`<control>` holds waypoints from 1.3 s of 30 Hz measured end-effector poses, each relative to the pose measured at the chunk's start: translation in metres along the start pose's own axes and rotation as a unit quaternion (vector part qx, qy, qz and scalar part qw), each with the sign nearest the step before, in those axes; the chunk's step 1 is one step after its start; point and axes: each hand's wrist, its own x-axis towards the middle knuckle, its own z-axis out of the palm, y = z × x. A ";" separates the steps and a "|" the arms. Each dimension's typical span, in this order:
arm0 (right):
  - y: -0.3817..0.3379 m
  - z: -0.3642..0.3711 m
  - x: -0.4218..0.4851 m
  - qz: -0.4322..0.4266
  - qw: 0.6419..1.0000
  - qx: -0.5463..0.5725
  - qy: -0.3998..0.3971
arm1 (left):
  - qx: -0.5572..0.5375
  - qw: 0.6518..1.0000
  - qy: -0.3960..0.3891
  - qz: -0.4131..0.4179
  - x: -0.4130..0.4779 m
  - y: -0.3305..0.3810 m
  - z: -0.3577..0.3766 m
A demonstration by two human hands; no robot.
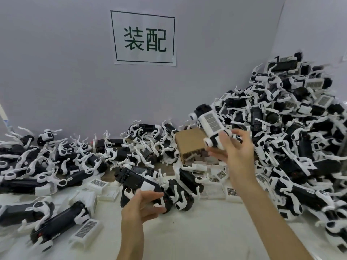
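Observation:
My right hand (233, 147) is raised over the table and grips a black-and-white robot-dog toy (207, 121) by its lower end. The toy tilts up to the left and its white panel with a grey grid label faces me. My left hand (143, 203) is lower, near the table's middle. Its fingers and thumb curl round the near end of a black toy body with a white end (138, 180) that lies on the white table (206, 231).
A tall heap of black-and-white toys (293, 128) fills the right side up to the wall. A lower spread of toys (56, 162) covers the left. A brown cardboard box (189, 142) stands at the back middle. Loose white label panels (86, 230) lie about. A sign (143, 37) hangs on the wall.

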 end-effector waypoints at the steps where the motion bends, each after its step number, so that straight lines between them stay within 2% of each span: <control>1: -0.003 0.002 0.020 -0.047 0.998 -0.027 0.018 | 0.009 1.000 -0.001 0.004 -0.002 0.000 0.002; 4: 0.004 0.003 0.083 -0.187 0.964 -0.159 0.106 | 0.039 0.999 0.002 0.036 -0.008 0.000 0.004; 6: 0.020 -0.006 0.121 -0.261 0.905 -0.292 0.166 | 0.064 0.996 0.001 0.057 -0.008 -0.001 0.005; 7: 0.031 -0.015 0.139 -0.268 0.871 -0.375 0.169 | 0.077 0.995 -0.001 0.068 -0.007 -0.002 0.005; 8: 0.043 -0.027 0.156 -0.241 0.832 -0.476 0.151 | 0.089 0.993 -0.003 0.078 -0.007 -0.003 0.005; 10: 0.066 -0.048 0.181 -0.101 0.735 -0.667 0.068 | 0.104 0.990 -0.002 0.091 -0.005 -0.005 0.005; 11: 0.073 -0.055 0.189 -0.027 0.698 -0.715 0.024 | 0.109 0.990 -0.002 0.091 -0.005 -0.006 0.004; 12: 0.077 -0.058 0.194 0.023 0.682 -0.731 -0.007 | 0.113 0.990 -0.003 0.088 -0.004 -0.007 0.004; 14: 0.077 -0.055 0.199 0.062 0.678 -0.732 -0.020 | 0.123 0.989 -0.003 0.085 -0.003 -0.009 0.003; 18: 0.077 -0.046 0.190 0.069 0.680 -0.730 -0.012 | 0.141 0.987 -0.017 0.077 -0.007 -0.008 0.005; 23: 0.061 -0.047 0.151 0.031 0.621 -0.782 -0.051 | 0.140 0.987 -0.017 0.071 -0.011 -0.003 0.001; 24: 0.056 -0.047 0.140 0.012 0.623 -0.780 -0.063 | 0.133 0.989 -0.011 0.068 -0.010 -0.002 0.000; 25: 0.054 -0.046 0.128 0.001 0.643 -0.760 -0.093 | 0.126 0.990 -0.002 0.067 -0.010 -0.001 0.000; 27: 0.053 -0.044 0.098 0.023 0.695 -0.689 -0.207 | 0.114 0.991 0.022 0.065 -0.009 0.000 0.000; 28: 0.055 -0.045 0.082 0.052 0.697 -0.662 -0.271 | 0.114 0.991 0.035 0.065 -0.009 0.000 0.000; 30: 0.062 -0.049 0.047 0.121 0.661 -0.653 -0.351 | 0.137 0.986 0.069 0.073 -0.009 -0.003 0.000; 32: 0.076 -0.059 0.018 0.134 0.629 -0.682 -0.348 | 0.172 0.974 0.111 0.097 -0.008 -0.005 -0.002; 33: 0.083 -0.064 0.006 0.114 0.632 -0.696 -0.321 | 0.200 0.964 0.130 0.114 -0.007 -0.006 -0.004; 36: 0.096 -0.072 -0.016 0.058 0.704 -0.674 -0.217 | 0.344 0.915 0.136 0.162 0.000 -0.009 -0.011; 39: 0.102 -0.075 -0.026 0.037 0.782 -0.597 -0.174 | 0.452 0.876 0.086 0.143 0.002 -0.010 -0.016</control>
